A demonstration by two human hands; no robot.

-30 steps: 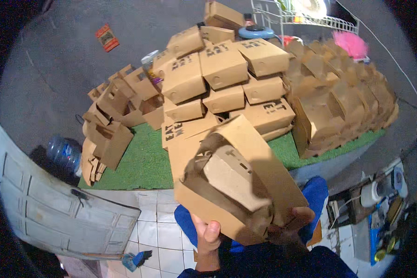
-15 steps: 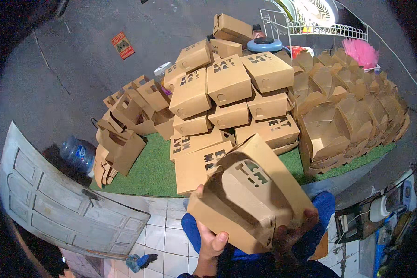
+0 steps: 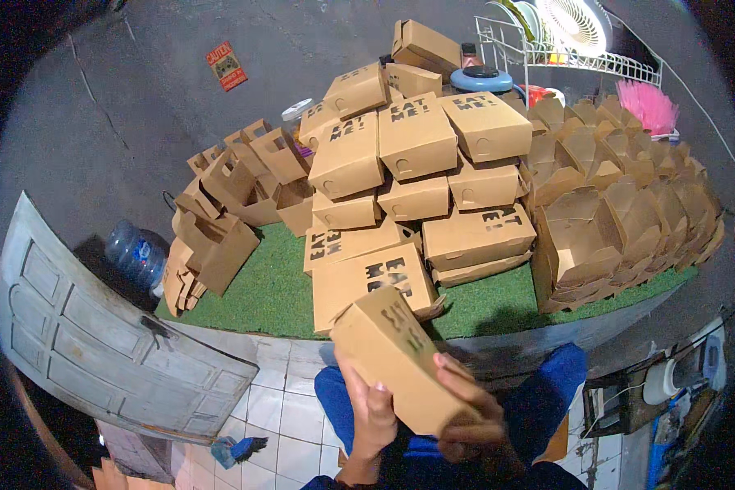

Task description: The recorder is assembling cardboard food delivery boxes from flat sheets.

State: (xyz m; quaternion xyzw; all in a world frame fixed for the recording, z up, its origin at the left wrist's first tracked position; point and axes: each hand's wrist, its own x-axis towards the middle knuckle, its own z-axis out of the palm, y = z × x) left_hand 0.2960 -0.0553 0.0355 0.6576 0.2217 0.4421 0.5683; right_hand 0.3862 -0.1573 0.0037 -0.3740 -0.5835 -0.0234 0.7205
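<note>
Hands come first: the left hand [image 3: 373, 412] and the right hand [image 3: 465, 408] both close around a folded brown cardboard box [image 3: 396, 359], fingers curled on its lower sides, holding it tilted above blue-clad knees [image 3: 547, 392] and a white tiled floor [image 3: 282, 404]. The box hangs just in front of the near edge of a green turf mat [image 3: 261, 290]. On the mat, a heap of closed boxes [image 3: 416, 180] fills the middle. Open nested boxes [image 3: 621, 220] crowd the right edge; handled carriers [image 3: 220, 220] sit at the left edge. Beyond the far right corner stand a wire rack [image 3: 563, 53] and a pink brush [image 3: 649, 106].
</note>
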